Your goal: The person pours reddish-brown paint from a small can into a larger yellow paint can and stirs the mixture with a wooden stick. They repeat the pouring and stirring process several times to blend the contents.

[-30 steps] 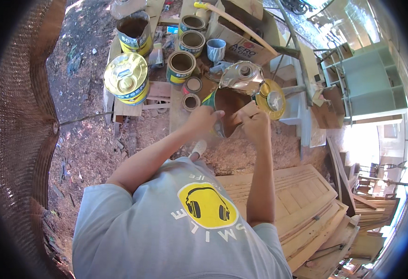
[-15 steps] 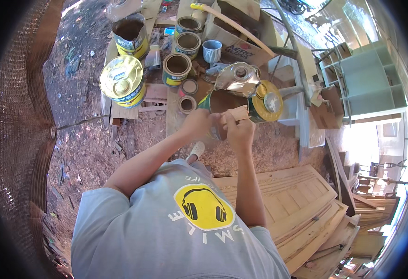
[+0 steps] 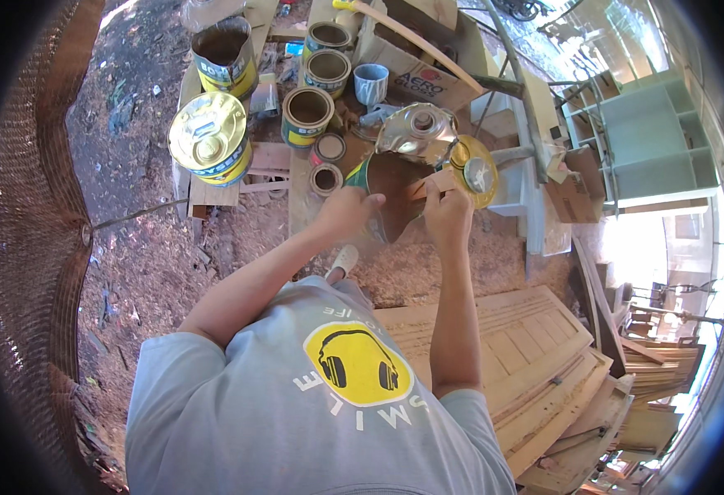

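A large can (image 3: 397,175) with a green outside and brown inside is tilted with its mouth toward me. My left hand (image 3: 350,214) is closed on the near left part of its rim. My right hand (image 3: 449,210) grips a flat wooden stick (image 3: 418,191), whose far end reaches into the can's mouth. Just behind the can lies a crumpled silver metal can piece (image 3: 418,132). A gold round lid (image 3: 476,171) with a pale centre stands at its right. Two small round tins, one with a pink side (image 3: 329,148) and one darker inside (image 3: 326,179), are near my left hand.
Open paint cans (image 3: 307,115) and a closed gold-topped can (image 3: 209,140) stand on the plank bench. Behind are a blue-grey cup (image 3: 371,84) and a cardboard box (image 3: 428,78) with a yellow-ended wooden handle (image 3: 411,45) across it. Wooden door panels (image 3: 511,346) lie at right.
My right hand has moved right, bringing the wooden stick from above the can's rim down into its mouth. My left hand has shifted slightly left and stays on the rim.
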`<state>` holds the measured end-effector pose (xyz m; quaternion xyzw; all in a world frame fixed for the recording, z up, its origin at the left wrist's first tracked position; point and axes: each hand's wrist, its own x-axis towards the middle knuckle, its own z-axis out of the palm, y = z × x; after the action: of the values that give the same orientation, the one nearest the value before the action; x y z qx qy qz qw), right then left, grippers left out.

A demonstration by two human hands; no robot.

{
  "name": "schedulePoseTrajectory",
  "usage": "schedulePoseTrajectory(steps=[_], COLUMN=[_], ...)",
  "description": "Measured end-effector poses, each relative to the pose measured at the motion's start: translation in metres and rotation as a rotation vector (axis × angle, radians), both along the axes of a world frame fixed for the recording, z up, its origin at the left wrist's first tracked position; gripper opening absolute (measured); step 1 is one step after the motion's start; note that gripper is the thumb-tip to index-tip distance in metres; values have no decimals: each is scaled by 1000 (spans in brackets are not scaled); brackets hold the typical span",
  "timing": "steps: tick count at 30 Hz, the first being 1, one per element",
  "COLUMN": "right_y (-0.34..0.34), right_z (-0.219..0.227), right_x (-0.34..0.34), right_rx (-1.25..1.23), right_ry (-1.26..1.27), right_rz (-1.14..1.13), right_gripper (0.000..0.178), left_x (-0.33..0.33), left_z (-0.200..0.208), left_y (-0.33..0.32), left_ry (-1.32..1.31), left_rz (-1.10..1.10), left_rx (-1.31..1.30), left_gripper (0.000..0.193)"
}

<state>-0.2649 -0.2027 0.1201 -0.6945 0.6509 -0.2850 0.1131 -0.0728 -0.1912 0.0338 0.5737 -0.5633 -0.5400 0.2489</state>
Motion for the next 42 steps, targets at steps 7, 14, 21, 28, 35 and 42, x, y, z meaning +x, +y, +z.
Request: schedulePoseTrajectory(steps=[7, 14, 21, 28, 35, 42], right_y=[4, 18, 18, 7, -3, -2], right_z=[49, 112, 123, 83, -13, -21], right_x=[-4, 12, 9, 18, 18, -1], right_rx=[-78, -208, -218, 47, 244, 98], right_ry=[117, 106, 26, -242, -392, -189], right_rz=[-83, -40, -42, -102, -34, -20], right_gripper=[21, 17, 19, 25, 22, 23], left_x=[2, 4, 3, 4, 2, 0], left_z=[14, 11, 7, 13, 10, 1], left_y=[1, -1, -3, -3, 0, 2], left_ry=[-8, -6, 12, -15, -17, -6], left_rz=[-22, -30, -35, -50, -16, 24], left_rx=[39, 60, 71, 83, 69, -5], left_gripper=[54, 54, 54, 55, 55, 57])
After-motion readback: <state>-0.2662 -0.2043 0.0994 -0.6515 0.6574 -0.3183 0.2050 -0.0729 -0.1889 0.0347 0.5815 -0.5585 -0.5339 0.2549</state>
